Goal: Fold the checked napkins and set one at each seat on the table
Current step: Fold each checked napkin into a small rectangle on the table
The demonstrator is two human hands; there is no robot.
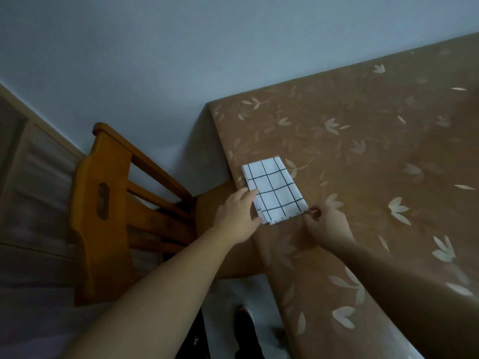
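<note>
Napkin (274, 190) lies folded, left hand (237, 215) resting flat on its edge, right hand (328, 225) curled beside its corner, grip unclear.

Dim, bluish indoor light, no glare. The right forearm (414, 294) lies in deep shadow. The wide lens bends the table (363, 156) at its edges; corners look soft.

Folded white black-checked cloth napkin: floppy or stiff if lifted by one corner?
Likely floppy: the white black-checked napkin shows thin stacked layers, so a corner lift probably unfolds it. Probably light. May slide on the smooth-looking brown leaf-print tablecloth.
</note>
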